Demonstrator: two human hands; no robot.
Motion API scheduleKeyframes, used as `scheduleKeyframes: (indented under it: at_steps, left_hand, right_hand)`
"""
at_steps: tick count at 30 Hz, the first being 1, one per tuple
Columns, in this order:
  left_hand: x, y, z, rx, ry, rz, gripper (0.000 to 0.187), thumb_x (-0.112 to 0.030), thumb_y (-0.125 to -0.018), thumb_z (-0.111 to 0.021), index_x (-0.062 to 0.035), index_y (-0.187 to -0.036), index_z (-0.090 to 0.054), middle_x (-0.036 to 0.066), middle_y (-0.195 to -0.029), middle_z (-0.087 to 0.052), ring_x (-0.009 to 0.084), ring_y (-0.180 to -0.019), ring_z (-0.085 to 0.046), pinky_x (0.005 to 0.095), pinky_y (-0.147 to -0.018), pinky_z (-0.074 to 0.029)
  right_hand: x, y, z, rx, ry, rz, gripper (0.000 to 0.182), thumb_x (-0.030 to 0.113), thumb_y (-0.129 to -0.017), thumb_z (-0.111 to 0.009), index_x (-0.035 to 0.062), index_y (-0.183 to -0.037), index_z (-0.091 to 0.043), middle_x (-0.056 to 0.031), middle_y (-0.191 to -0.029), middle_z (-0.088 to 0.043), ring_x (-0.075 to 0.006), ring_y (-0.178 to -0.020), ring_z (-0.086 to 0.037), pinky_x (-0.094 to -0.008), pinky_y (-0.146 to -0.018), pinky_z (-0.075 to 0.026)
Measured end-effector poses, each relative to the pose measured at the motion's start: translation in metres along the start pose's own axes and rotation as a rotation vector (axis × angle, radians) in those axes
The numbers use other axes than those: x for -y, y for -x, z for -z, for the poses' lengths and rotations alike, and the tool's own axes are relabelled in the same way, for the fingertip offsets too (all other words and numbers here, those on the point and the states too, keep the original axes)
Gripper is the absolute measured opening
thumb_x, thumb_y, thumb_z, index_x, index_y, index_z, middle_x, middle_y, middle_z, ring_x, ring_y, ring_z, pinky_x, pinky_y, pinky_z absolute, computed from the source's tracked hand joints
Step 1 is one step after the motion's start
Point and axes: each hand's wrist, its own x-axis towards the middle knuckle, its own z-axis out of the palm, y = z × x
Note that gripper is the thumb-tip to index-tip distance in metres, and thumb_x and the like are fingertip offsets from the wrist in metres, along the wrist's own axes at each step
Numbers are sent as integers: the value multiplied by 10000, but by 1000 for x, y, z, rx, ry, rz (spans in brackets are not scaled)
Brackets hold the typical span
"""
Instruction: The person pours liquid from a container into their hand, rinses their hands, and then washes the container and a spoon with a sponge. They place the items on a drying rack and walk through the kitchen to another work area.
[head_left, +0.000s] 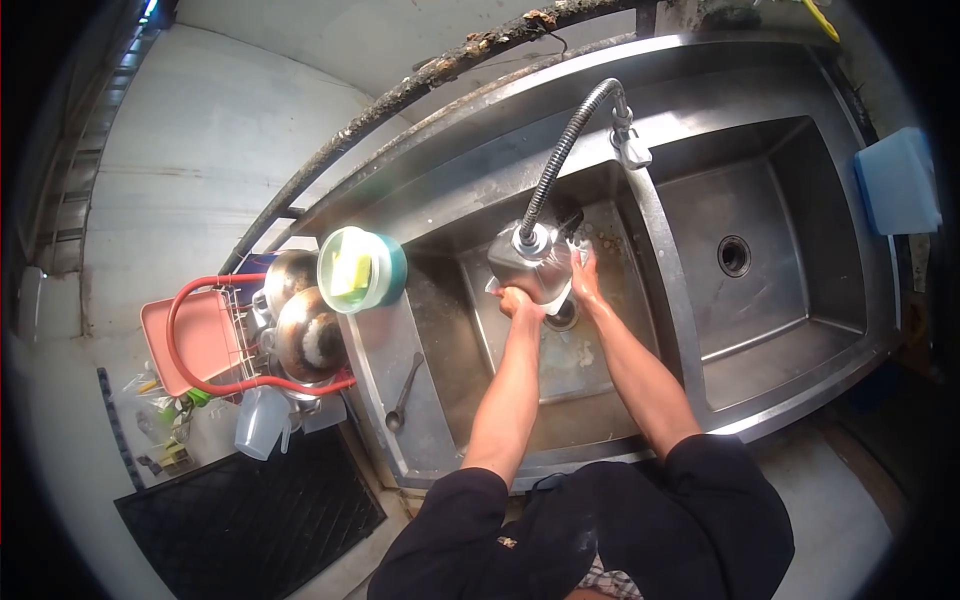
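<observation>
Currently, item one: a metal container [540, 280], held in the sink's [378, 340] left basin, directly under the hose faucet [568, 145] and just beyond the drain [562, 320]. Your left hand [515, 300] is curled tight on its near left edge; your right hand [585, 272] lies along its right side. It sits between the two, touching both, so neither is nearer. Its long axis and how firmly the right fingers close cannot be told from this angle.

Item two: a dark spoon [405, 393], lying on the sink's left ledge towards the near corner.
Item three: a pale-rimmed tub [390, 270] with a yellow-green sponge [350, 272] in it, at the ledge's far corner.
Item four: a red-rimmed rack [172, 320] beyond the left edge, with pans [308, 335], a pink tray [185, 340] and a clear jug [262, 422].
Item five: a light-blue container [898, 180] beside the right edge.

Markings: no brand, label or writing can be read.
</observation>
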Motion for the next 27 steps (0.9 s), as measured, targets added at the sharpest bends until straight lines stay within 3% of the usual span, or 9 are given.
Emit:
scheduleKeyframes:
  at_steps: [3,4,5,7,9,12,16,21,27]
  left_hand:
    - [20,2,2,123,99,-12,569,-463,-978,-301,23,-1169,-528,158,-1180,-559,251,-1024,-577,411,-825,-503]
    - [21,7,7,270,165,-87,581,-452,-978,-311,60,-1136,-539,163,-1155,-571,239,-1022,-576,391,-844,-493]
    - [10,4,20,302,-387,56,577,-497,-962,-338,-4,-1216,-497,153,-1235,-523,245,-1086,-534,436,-871,-463]
    - [15,-10,23,415,-264,-12,593,-539,-943,-355,-43,-1245,-477,152,-1273,-489,256,-1121,-506,473,-855,-455]
    - [-2,-12,28,794,-123,-37,745,-695,-848,-409,-122,-1325,-411,152,-1360,-400,325,-1217,-413,586,-849,-418]
    - [-47,23,28,1058,-352,228,852,-767,-774,-439,-131,-1340,-404,158,-1346,-418,345,-1233,-399,616,-888,-391]
    - [-41,-6,29,1165,-554,157,741,-675,-805,-509,-141,-1316,-448,116,-1330,-451,287,-1186,-471,580,-940,-389]
    - [-19,25,26,1158,-106,-281,948,-217,-663,-819,-126,-1397,-226,108,-1235,-476,239,-1134,-504,389,-948,-447]
    - [-42,45,31,1194,-394,-863,1018,-176,-548,-871,-68,-1361,-268,100,-1232,-473,235,-1165,-471,385,-1005,-380]
  right_hand:
    - [-6,-12,-10,45,-610,-113,598,430,-919,-539,-7,-1298,-388,-213,-1237,-483,-290,-1111,-485,-394,-944,-388]
    - [1,-16,-14,-59,-717,-88,403,327,-928,-558,-35,-1098,-500,-169,-964,-582,-214,-884,-535,-354,-809,-431]
    - [4,-15,-10,-150,-443,28,341,297,-931,-554,-33,-1014,-529,-146,-869,-578,-194,-817,-531,-346,-751,-433]
    - [42,0,15,-238,-168,151,299,267,-933,-551,-31,-930,-558,-123,-774,-574,-173,-750,-528,-337,-693,-435]
    - [56,8,32,56,-70,349,269,224,-951,-512,-19,-859,-582,-42,-698,-534,-106,-671,-441,-290,-596,-396]
    - [56,15,53,474,46,646,259,228,-948,-522,-17,-885,-579,-30,-708,-515,-96,-679,-425,-288,-605,-396]
    - [52,32,76,995,-264,339,194,141,-909,-583,-11,-1026,-605,-26,-856,-616,-95,-870,-538,-267,-817,-441]
    - [73,27,93,1013,-23,347,966,133,-514,-908,17,-1326,-397,-66,-1270,-512,-161,-1142,-481,-339,-1001,-377]
    - [68,26,85,1031,-483,159,529,164,-774,-743,21,-1228,-513,-53,-1150,-588,-139,-1051,-534,-318,-935,-418]
